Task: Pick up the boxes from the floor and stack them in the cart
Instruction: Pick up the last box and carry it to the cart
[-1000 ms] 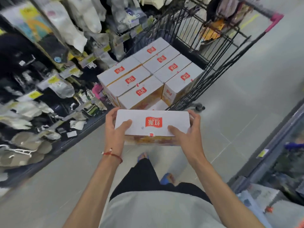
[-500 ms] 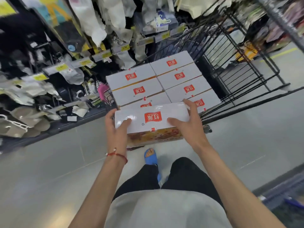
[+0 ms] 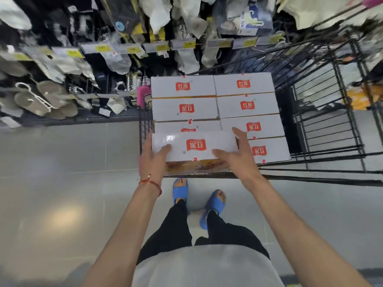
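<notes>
I hold a white box (image 3: pixel 194 146) with a red logo on top and orange printed sides, one hand at each end. My left hand (image 3: pixel 154 158) grips its left end, thumb on the lid. My right hand (image 3: pixel 236 154) grips the right end, thumb on top and fingers along the far side. The box hangs over the near left corner of the black wire cart (image 3: pixel 331 146). Inside the cart, several identical stacked boxes (image 3: pixel 246 104) lie in two columns; the held box covers part of the near left one.
Store shelves (image 3: pixel 99 48) with hanging socks, slippers and yellow price tags run along the far side, close to the cart's left. A pink cart handle end (image 3: pixel 143 94) sticks out there. My feet in blue sandals (image 3: pixel 180 189) stand on grey tiled floor before the cart.
I have stepped closer to the cart and carried the box forward, from in front of the cart to over its near left corner. Both hands keep the same hold.
</notes>
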`<move>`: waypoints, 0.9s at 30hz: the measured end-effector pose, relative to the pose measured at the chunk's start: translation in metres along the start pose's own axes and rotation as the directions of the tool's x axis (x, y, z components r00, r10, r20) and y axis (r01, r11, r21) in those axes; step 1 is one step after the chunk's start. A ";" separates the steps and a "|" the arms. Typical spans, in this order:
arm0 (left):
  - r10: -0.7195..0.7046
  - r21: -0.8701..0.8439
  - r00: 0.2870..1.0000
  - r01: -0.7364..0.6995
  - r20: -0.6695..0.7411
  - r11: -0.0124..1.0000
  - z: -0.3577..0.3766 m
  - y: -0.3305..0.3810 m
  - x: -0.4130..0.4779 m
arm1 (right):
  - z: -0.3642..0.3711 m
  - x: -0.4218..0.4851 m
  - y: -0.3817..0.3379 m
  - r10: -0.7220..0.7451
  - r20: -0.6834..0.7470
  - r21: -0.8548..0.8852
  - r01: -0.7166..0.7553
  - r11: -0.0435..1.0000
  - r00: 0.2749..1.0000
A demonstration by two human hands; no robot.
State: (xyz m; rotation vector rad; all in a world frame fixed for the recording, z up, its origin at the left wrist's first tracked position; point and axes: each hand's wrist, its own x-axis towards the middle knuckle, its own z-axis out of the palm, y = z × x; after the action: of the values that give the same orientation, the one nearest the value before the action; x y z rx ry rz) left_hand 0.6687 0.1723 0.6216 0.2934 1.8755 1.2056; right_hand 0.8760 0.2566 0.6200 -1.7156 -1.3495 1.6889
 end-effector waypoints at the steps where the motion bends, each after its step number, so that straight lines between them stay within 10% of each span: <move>1: -0.007 0.020 1.000 0.007 0.004 1.000 0.001 -0.003 0.002 | -0.001 0.004 0.003 0.015 0.011 -0.005 -0.015 1.000 1.000; 27: -0.064 0.339 0.997 0.047 0.038 0.940 -0.010 -0.061 0.041 | 0.049 0.002 0.045 -0.100 -0.175 -0.490 0.001 0.872 0.979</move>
State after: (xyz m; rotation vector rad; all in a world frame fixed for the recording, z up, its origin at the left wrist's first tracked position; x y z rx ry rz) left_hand 0.6516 0.1598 0.5506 0.4484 2.0302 0.8261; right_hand 0.8471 0.2206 0.5719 -2.0240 -1.8144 1.1662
